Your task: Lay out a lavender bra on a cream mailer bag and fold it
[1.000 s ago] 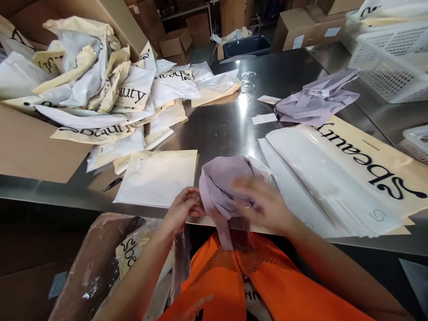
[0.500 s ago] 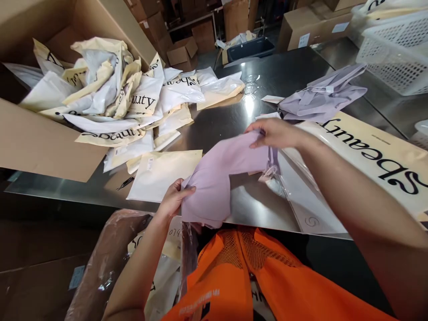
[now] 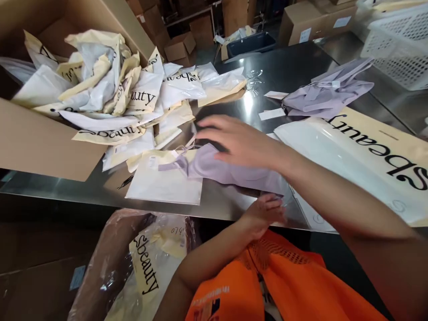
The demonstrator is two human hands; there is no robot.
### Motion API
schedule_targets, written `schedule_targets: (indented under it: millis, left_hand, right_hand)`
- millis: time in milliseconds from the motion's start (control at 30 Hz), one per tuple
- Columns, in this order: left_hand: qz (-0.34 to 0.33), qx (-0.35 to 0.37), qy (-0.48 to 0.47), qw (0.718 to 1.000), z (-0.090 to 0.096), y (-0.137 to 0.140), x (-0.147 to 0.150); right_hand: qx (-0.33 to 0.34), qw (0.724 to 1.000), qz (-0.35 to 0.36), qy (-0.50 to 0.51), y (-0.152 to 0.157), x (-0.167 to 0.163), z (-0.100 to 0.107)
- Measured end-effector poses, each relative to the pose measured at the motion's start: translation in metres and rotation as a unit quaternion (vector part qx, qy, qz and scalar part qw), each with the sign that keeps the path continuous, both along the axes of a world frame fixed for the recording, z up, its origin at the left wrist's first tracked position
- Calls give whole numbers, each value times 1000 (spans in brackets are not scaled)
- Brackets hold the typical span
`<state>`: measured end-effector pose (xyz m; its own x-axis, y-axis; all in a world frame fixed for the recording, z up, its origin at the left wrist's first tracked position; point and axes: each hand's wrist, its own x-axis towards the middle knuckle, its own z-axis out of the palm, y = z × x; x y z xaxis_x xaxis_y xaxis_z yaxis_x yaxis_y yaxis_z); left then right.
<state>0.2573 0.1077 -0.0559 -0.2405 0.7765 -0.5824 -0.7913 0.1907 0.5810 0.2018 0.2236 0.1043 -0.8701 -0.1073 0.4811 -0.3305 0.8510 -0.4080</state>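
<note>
My right hand [image 3: 239, 142] has the fingers stretched and a little apart, lying flat over the lilac garment [image 3: 230, 171]; it presses on the cloth and does not grip it. The hand is blurred, so I cannot tell how firmly it touches. My left hand [image 3: 262, 214] is at 6 o'clock from the garment, at the near edge of the steel table [image 3: 230, 120]. Its fingers are curled together on the lower hem of the cloth, pinching it, as far as I can see.

The garment lies spread across the table in front of me, with its thin strap end reaching toward 9 o'clock onto a flat cream bag [image 3: 163, 183]. At 3 o'clock from my right hand is a stack of large printed bags [image 3: 361, 156]. At 1 o'clock, well apart, a second lilac garment [image 3: 329, 93] lies crumpled with paper tags [image 3: 272, 114] just beside it. At 10 o'clock a cardboard box [image 3: 40, 147] spills many crumpled bags [image 3: 110, 89] onto the table. At 2 o'clock, far away, stands a white basket [image 3: 397, 49].
</note>
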Motion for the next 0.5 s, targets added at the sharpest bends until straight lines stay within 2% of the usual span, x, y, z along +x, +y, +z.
schedule_targets:
  millis: [33,67,100,133,167,233,300,367,400,433,500]
  left_hand:
    - [-34,-5,-7,999,1,-16,-5]
    - [-60,-13,-5,998,1,-34,-12]
    - [-72,-26,-2,997,2,-52,-20]
    - [-55,-45,5,997,2,-69,-31]
    - [-25,-62,12,998,1,-83,-42]
    - [49,-84,14,995,-1,-98,-62]
    - [105,-87,-5,991,-2,-95,-75]
    - [133,-94,-32,986,-1,-81,-80]
    - [142,-101,-40,984,-1,-73,-81]
    - [151,-105,-42,982,0,-64,-81]
    - [178,-106,-32,978,2,-47,-83]
  right_hand:
    - [-91,995,-47,-14,10,33,-17]
    - [-190,976,-100,-26,19,66,-35]
    - [-296,940,-167,-28,23,99,-54]
    - [-393,887,-240,-38,22,130,-74]
    - [-472,836,-276,-45,14,155,-94]
    - [-622,724,-280,-104,-15,188,-127]
    - [-742,611,-216,-172,-51,192,-150]
    - [-818,520,-141,-200,-78,174,-160]
    - [-841,492,-120,-190,-86,160,-163]
    - [-855,477,-112,-170,-89,145,-164]
    - [-862,473,-136,-122,-86,113,-166]
